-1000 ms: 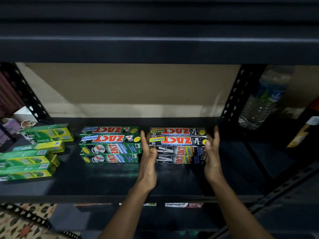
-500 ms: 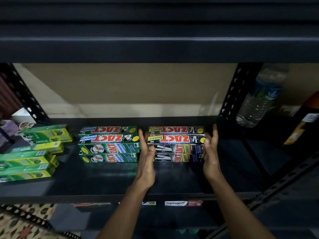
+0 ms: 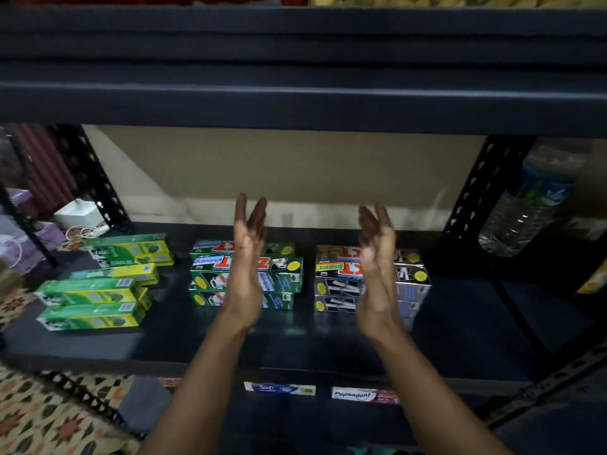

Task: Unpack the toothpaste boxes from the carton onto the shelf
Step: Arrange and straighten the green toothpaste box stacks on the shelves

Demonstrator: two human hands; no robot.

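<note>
Head view: a dark metal shelf (image 3: 460,323) seen from the front, with the silver-and-black toothpaste stack (image 3: 331,285) as my marker.
Left hand (image 3: 244,274): flat, fingers straight, holding nothing. It is lifted clear and hangs in front of the green toothpaste stack (image 3: 285,267), which sits just left of the silver one.
Right hand (image 3: 377,277): likewise flat and empty, palm turned toward the other hand, raised in front of the silver stack's middle.
What changed: half a second ago both palms flanked the silver stack's two ends (squaring it up, I'd say). Now they have come up off it and the stack stands alone.
Other boxes: green-and-yellow Darlie boxes (image 3: 92,290) lie loosely, well to the left of the silver stack. A water bottle (image 3: 532,198) stands beyond the upright to its right.
Carton: not in sight.
Meaning: this batch looks shelved, so the hands are probably free to go back for more.
</note>
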